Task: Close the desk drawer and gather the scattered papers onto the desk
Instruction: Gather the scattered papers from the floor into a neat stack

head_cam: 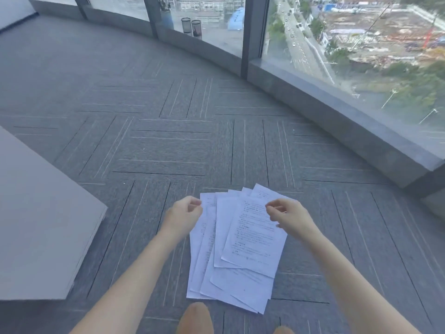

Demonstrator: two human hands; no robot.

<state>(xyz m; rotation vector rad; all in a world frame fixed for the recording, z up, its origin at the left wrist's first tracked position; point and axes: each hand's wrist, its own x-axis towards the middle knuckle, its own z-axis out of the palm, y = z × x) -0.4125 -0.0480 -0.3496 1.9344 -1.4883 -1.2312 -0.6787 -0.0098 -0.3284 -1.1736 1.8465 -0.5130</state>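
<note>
Several white printed papers point(240, 249) lie fanned in a loose overlapping pile over the grey carpet just in front of me. My left hand point(185, 213) pinches the top left corner of the pile with curled fingers. At the upper edge of the topmost sheet, my right hand point(286, 212) pinches the paper too. I cannot tell whether the lower sheets rest on the carpet or hang from my hands. The white desk point(36, 213) shows as a flat corner at the left edge, about an arm's length from the pile. No drawer is in view.
Grey carpet tiles point(168, 141) stretch ahead to a curved window wall with a low grey sill point(337, 109). Two black mesh pen cups point(191, 26) stand on the sill far back. Part of my legs point(196, 319) shows below the papers.
</note>
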